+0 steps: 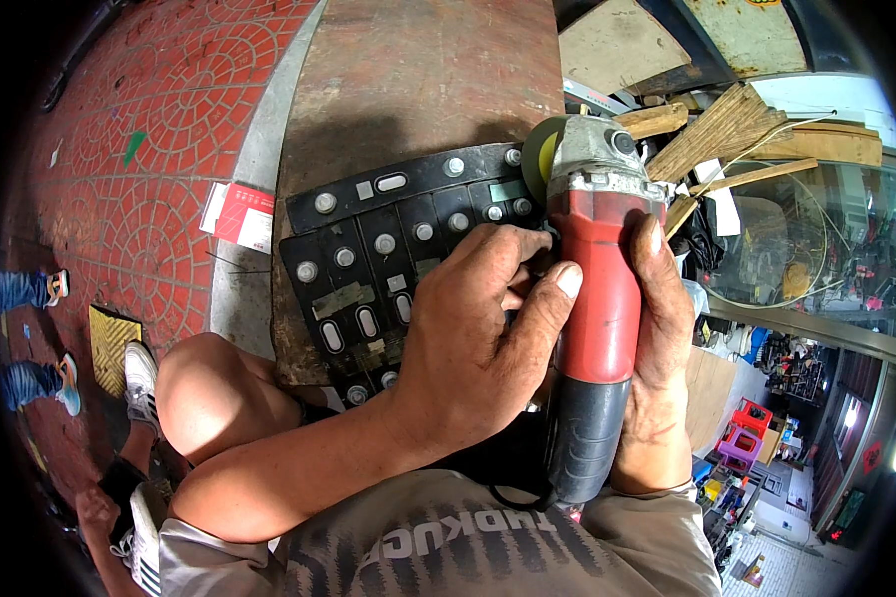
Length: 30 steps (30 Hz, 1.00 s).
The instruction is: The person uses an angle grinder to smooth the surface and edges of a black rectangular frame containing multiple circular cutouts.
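An angle grinder point(599, 279) with a red body, grey metal head and black rear end stands nearly upright in the picture, close to my chest. My right hand point(664, 308) wraps its right side, thumb laid along the red body. From the left, my left hand point(468, 333) grips it with bent fingers; its thumb presses the body and its index fingertip meets the side below the head. The other left fingers are partly hidden. A yellow-green disc point(542, 159) shows beside the head. Under my left hand lie black plates point(358, 229) with bolts and oval slots.
The plates rest on a worn brown tabletop point(418, 70). Wood offcuts point(717, 129) pile up at the right, beside a glass panel point(816, 239). A red and white box point(242, 217) lies on the left edge. Other people's legs point(35, 383) appear far left, over red tiles.
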### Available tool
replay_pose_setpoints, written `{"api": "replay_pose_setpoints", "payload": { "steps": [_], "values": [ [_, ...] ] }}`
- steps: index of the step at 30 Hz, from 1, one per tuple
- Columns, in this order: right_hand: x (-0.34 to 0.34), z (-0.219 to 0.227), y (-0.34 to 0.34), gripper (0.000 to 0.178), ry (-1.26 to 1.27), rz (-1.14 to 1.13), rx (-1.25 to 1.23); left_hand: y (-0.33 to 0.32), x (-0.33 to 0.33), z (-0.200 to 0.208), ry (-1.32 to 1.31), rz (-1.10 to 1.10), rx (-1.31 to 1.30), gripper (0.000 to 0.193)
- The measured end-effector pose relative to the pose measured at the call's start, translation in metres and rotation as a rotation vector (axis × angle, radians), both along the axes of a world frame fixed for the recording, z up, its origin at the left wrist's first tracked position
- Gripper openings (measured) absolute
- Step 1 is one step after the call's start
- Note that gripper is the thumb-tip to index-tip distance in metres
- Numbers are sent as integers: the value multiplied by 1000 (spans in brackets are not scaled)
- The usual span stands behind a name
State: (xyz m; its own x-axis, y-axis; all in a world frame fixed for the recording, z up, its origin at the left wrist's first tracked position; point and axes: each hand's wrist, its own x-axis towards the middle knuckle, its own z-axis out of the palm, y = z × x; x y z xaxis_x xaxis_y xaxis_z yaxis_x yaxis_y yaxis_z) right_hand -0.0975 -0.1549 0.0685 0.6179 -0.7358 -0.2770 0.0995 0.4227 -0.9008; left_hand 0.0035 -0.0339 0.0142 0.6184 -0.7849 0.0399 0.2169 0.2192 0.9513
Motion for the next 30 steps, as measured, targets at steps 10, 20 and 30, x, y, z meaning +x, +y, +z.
{"api": "replay_pose_setpoints", "payload": {
  "steps": [10,20,30],
  "values": [
    [-2,-4,0,60,-4,-17,-7,0,-2,-2,-22,14,3,27],
    [-2,-4,-1,61,22,-9,-19,1,0,1,-30,0,27,27],
    [-3,-5,-1,61,-12,-26,-3,0,0,0,-66,11,15,27]
  ]
}}
